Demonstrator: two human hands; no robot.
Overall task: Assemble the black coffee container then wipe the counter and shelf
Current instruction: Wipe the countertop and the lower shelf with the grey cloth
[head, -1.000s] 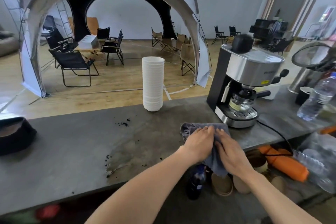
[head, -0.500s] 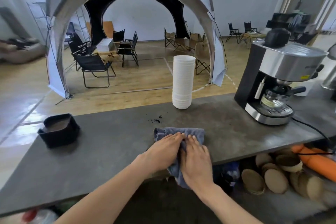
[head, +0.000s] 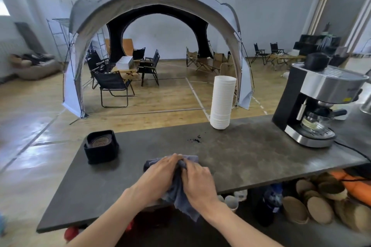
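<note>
A grey-blue cloth [head: 177, 190] lies bunched at the front edge of the dark grey counter [head: 251, 154], its lower end hanging over the edge. My left hand [head: 158, 176] and my right hand [head: 197, 180] lie side by side on the cloth with fingers curled into its folds. The black coffee container [head: 101, 146] stands on the counter's left end, to the left of my hands, with a brown disc showing in its top. A small scatter of dark coffee grounds [head: 194, 139] lies on the counter beyond the cloth.
A tall stack of white cups [head: 221, 102] stands at the counter's far edge. A coffee machine [head: 317, 102] with its cord sits at the right. On the shelf [head: 251, 234] below lie brown paper cups [head: 313, 202], a dark bottle [head: 267, 206] and an orange object [head: 353, 184].
Both hands slid the cloth leftward along the counter's front edge and bunched it up. The grounds near the front edge are gone. My view swung left, bringing the black container into full view.
</note>
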